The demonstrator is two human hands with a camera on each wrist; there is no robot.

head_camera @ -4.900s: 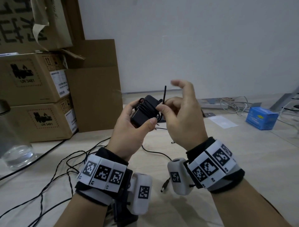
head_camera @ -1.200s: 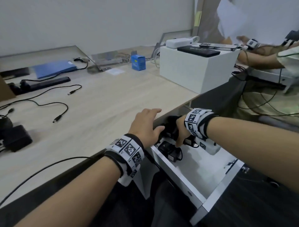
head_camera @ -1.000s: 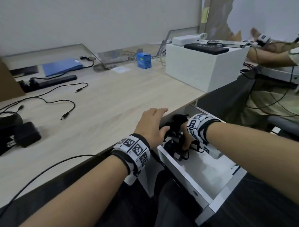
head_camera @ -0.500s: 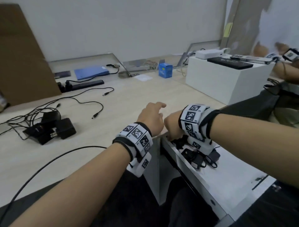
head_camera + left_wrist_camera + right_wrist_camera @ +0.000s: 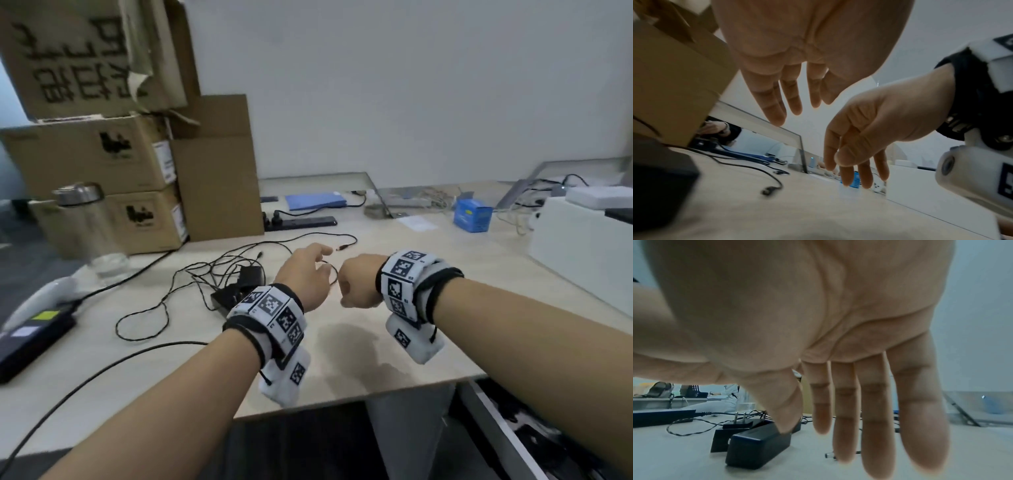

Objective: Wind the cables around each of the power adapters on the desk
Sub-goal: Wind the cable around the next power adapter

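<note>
Several black power adapters lie on the wooden desk in a tangle of thin black cables. My left hand hovers just right of them, fingers straight and empty. In the left wrist view its fingers point forward above a cable plug. My right hand hangs beside it, relaxed and holding nothing. The right wrist view shows the right hand's fingers pointing down near the closest adapter, and a second adapter with its prongs up. Another cable plug lies beyond the hands.
Stacked cardboard boxes and a glass bottle stand at the back left. A power strip, blue folder and blue box lie behind. A white box stands at the right, and an open drawer is below.
Both hands have left the drawer, where a wound adapter stays, and moved up over the desk toward the unwound adapters. My head has turned left to the desk.
</note>
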